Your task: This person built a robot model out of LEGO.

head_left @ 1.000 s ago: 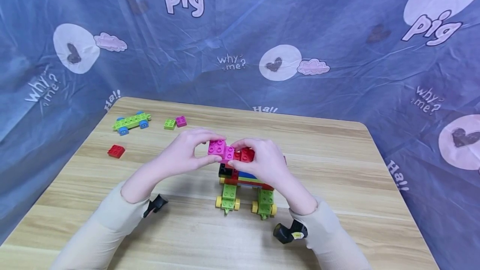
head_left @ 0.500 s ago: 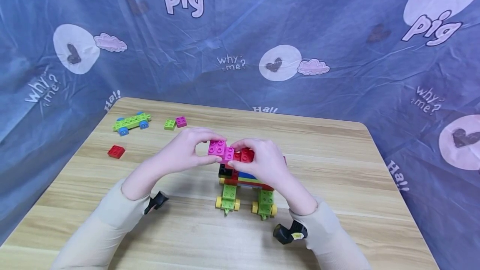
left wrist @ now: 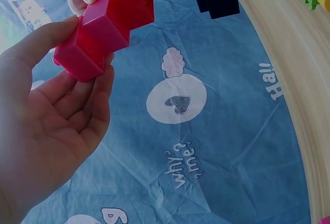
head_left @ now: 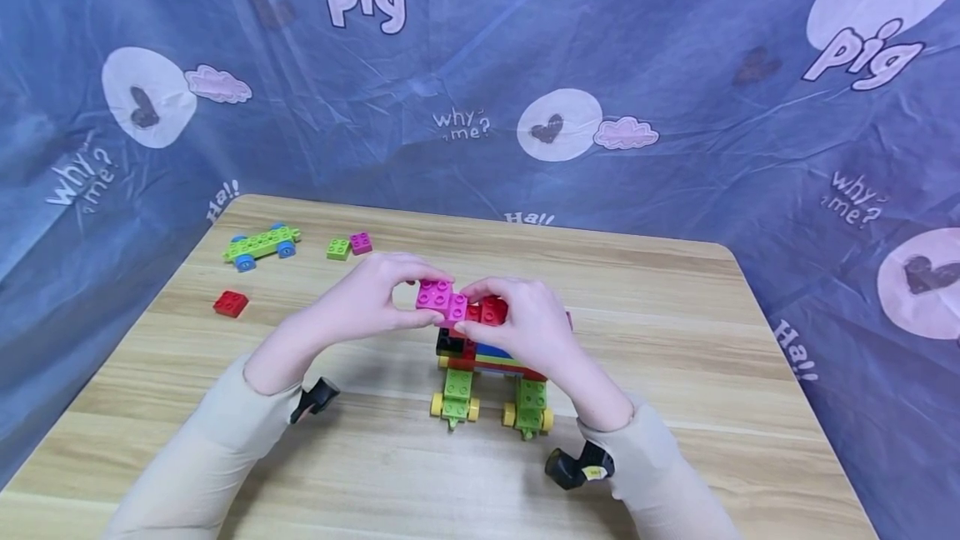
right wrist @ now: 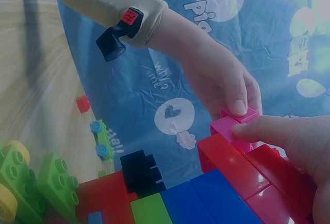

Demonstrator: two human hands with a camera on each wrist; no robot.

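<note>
At the left end of a built brick model, my left hand (head_left: pixel 367 298) pinches a pink brick (head_left: pixel 433 297) between thumb and fingers. This brick sits against a second pink brick (head_left: pixel 457 307), a little lower, which my right hand (head_left: pixel 536 327) pinches. In the right wrist view the right thumb (right wrist: pixel 258 131) presses on that second brick. Red bricks (right wrist: pixel 232 162) continue the row under the right palm. Below them the model shows blue bricks (right wrist: pixel 206 198), a black brick (right wrist: pixel 140 172) and green wheeled bases (head_left: pixel 457 394) with yellow wheels. My right hand covers part of the model.
Toward the back left of the wooden table (head_left: pixel 660 340) stands a green car base (head_left: pixel 262 243) with blue wheels. Nearby lie a green brick (head_left: pixel 338 249), a magenta brick (head_left: pixel 361 242) and a red brick (head_left: pixel 231 303). A blue printed cloth (head_left: pixel 480 48) hangs behind the table.
</note>
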